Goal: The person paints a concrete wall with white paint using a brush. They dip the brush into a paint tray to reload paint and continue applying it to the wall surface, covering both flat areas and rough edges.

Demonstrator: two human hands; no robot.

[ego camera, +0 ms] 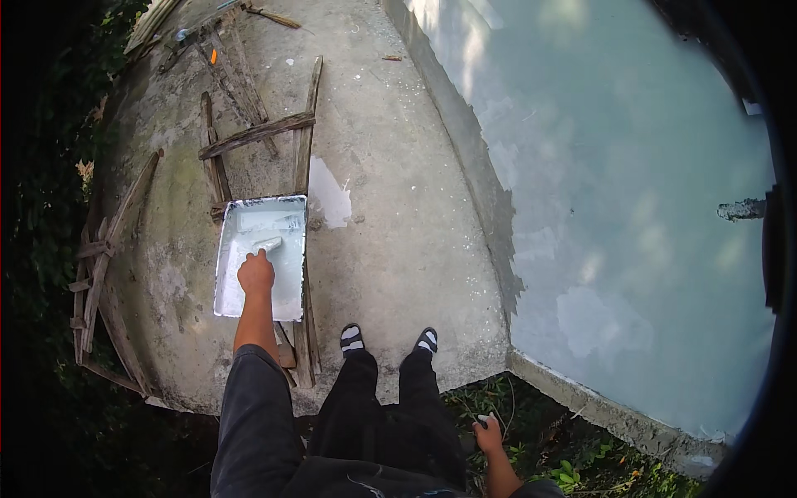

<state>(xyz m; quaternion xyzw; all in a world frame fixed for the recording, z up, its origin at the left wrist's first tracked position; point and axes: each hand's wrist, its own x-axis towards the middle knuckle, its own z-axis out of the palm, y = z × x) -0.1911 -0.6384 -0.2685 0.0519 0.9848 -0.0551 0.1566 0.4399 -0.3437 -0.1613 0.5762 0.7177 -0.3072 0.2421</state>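
Note:
My left hand point(256, 272) grips a flat, white-coated tool point(268, 243), perhaps a paint-covered putty knife or brush. Its end is inside a rectangular tray point(231, 249) of whitish paint or plaster, whose dark rim is smeared white. Weathered wooden bars point(304, 348) run under and beside this tray. Low at my right side, my right hand point(490, 436) is closed around a small tool point(484, 421) with a dark handle and a pale end; its kind cannot be made out.
On the right rises a wall point(598, 155) coated pale blue-green, with a ragged edge over bare grey cement. White splatters dot the concrete floor point(398, 249). A wooden frame point(258, 134) lies ahead, another point(93, 286) at the left. Plants point(566, 476) grow below the floor's edge.

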